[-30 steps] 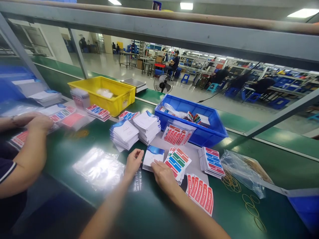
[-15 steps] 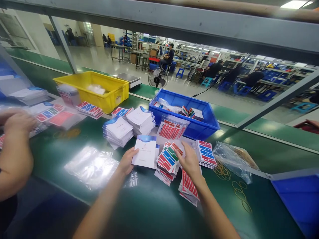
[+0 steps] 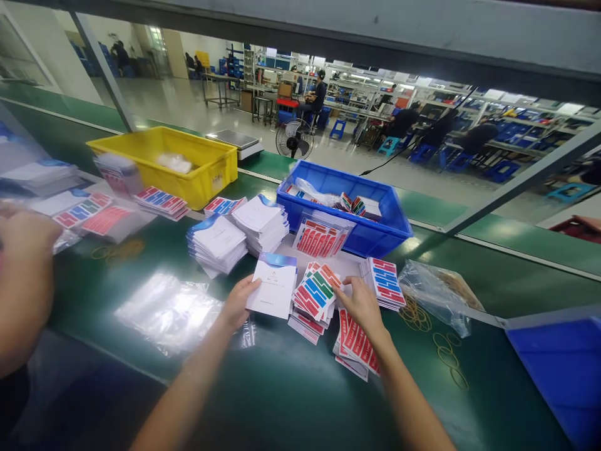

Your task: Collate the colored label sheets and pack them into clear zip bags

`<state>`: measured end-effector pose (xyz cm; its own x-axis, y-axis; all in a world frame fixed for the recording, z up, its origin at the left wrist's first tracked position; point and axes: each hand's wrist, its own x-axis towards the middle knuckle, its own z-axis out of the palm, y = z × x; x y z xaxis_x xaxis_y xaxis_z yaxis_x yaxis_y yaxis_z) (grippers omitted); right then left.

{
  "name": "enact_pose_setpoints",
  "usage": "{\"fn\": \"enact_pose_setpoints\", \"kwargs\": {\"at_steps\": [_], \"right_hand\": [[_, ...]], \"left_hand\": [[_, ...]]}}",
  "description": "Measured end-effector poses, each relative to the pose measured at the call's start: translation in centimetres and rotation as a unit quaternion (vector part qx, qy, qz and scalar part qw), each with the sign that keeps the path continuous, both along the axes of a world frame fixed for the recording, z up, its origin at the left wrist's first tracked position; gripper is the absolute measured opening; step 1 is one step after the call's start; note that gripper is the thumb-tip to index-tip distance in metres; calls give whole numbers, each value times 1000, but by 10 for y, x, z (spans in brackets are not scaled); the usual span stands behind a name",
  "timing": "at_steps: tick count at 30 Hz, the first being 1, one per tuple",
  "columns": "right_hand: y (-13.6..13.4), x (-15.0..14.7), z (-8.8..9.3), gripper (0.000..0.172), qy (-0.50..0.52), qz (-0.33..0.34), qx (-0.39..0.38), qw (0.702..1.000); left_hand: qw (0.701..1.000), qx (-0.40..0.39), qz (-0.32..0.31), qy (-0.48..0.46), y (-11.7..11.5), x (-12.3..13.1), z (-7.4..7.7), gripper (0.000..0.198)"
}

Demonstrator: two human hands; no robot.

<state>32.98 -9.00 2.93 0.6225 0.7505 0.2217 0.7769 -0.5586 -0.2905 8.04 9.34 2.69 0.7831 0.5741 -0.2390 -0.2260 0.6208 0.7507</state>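
My left hand (image 3: 238,303) pinches a white booklet (image 3: 272,289) with a blue wavy top by its left edge, above the green bench. My right hand (image 3: 360,305) is curled at the right edge of the top striped card (image 3: 318,292), red, blue and green, with its fingertips on it. That card lies fanned on an untidy pile of similar cards. Below my right hand are red printed cards (image 3: 357,341), partly covered by the wrist. Two stacks of booklets (image 3: 218,241) stand behind my left hand. A stack of red and blue striped cards (image 3: 385,285) sits to the right.
A blue bin (image 3: 389,232) and a yellow bin (image 3: 211,181) stand along the back. Clear plastic bags (image 3: 169,313) lie at left, rubber bands (image 3: 448,357) at right. A co-worker's blurred arm (image 3: 23,282) reaches in from the left. A metal beam crosses overhead.
My right hand's fingers have drawn in from spread over the card pile to the top card's right edge. My left hand still holds the booklet. The whole view has shifted slightly.
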Motion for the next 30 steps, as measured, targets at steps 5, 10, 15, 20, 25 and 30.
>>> {"fn": "enact_pose_setpoints", "kwargs": {"at_steps": [5, 10, 15, 20, 25, 30], "right_hand": [[2, -1, 2, 32, 3, -9, -6, 1000], [4, -4, 2, 30, 6, -8, -12, 1000], [7, -5, 2, 31, 4, -18, -26, 999], [9, -5, 6, 32, 7, -18, -35, 999], [10, -2, 4, 32, 20, -17, -38, 999], [9, -4, 5, 32, 31, -14, -37, 999]], "left_hand": [[1000, 7, -3, 5, -1, 0, 0, 41], [1000, 14, 1, 8, -1, 1, -3, 40], [1000, 18, 1, 12, -1, 1, -3, 39], [1000, 23, 6, 14, -1, 2, -5, 42], [999, 33, -2, 8, -1, 1, -7, 42], [999, 38, -1, 27, -2, 1, -8, 43]]}}
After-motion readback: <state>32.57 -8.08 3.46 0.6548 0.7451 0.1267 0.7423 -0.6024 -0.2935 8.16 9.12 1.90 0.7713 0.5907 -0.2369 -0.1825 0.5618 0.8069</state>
